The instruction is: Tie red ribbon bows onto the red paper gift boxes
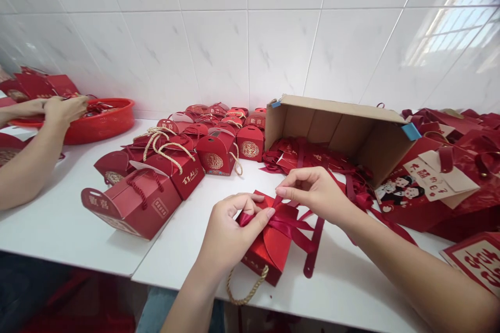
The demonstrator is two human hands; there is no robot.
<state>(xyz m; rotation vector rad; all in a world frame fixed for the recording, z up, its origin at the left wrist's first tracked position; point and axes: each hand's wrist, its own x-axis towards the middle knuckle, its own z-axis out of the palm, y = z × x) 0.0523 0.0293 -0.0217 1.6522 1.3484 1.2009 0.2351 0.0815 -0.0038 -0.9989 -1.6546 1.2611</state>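
A small red gift box (266,255) lies on the white table in front of me, its gold rope handle (250,296) hanging past the near edge. Dark red ribbon (291,225) forms a bow on its top. My left hand (239,221) is closed on the bow's left loop, thumb and fingers pinching the ribbon. Over the box's far side, my right hand (312,191) pinches another part of the same ribbon between thumb and fingertips. A flat dark red strap (313,250) rests on the table just right of the box.
Several red gift boxes (135,200) stand to the left and behind. An open cardboard box (336,109) on its side holds red ribbons and straps. Red bags (461,166) are piled right. Far left, another person's hands (64,112) reach over a red basin (101,122).
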